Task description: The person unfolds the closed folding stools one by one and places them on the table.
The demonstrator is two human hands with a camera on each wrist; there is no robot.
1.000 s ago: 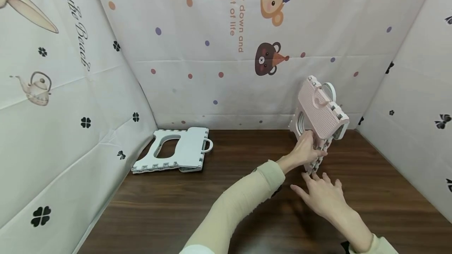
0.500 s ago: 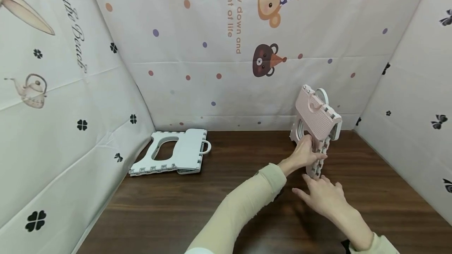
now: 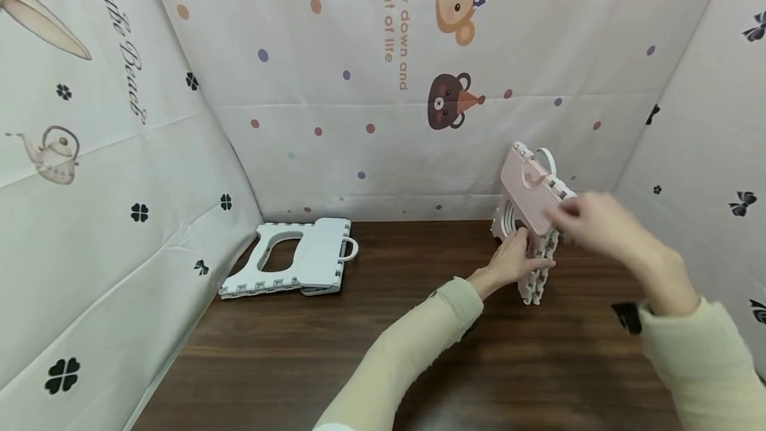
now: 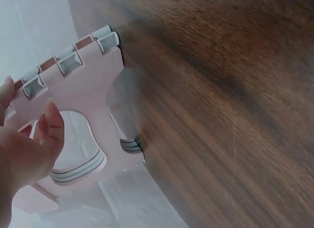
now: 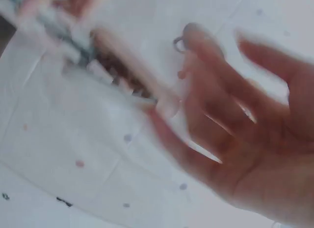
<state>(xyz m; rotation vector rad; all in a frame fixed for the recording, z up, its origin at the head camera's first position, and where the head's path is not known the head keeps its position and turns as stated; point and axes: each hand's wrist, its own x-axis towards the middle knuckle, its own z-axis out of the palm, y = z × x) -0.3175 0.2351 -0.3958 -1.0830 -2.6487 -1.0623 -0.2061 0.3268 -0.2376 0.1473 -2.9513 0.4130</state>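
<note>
A pink and white folding stool (image 3: 529, 181) stands upright on its leg edges at the back right, its seat panel tilted and partly folded down. My left hand (image 3: 509, 261) grips its leg panel, fingers at the oval opening and thumb across the hinged edge. In the left wrist view the leg panel (image 4: 93, 90) and fingers (image 4: 51, 127) show closely. My right hand (image 3: 604, 225), blurred, is raised beside the right edge of the seat panel; whether it touches cannot be told. The right wrist view shows that hand (image 5: 230, 120) with loosely bent fingers, apart from each other, holding nothing.
A white folding stool (image 3: 320, 255) lies flat at the left on the dark wooden table (image 3: 395, 324), its handle loop (image 3: 352, 249) pointing right. Printed cloth walls (image 3: 359, 151) rise behind and at both sides, the back one close behind the pink stool.
My right hand has left the stool's lower end and risen up and right to its seat panel. The stool sank a little at first, then stayed in place with my left hand.
</note>
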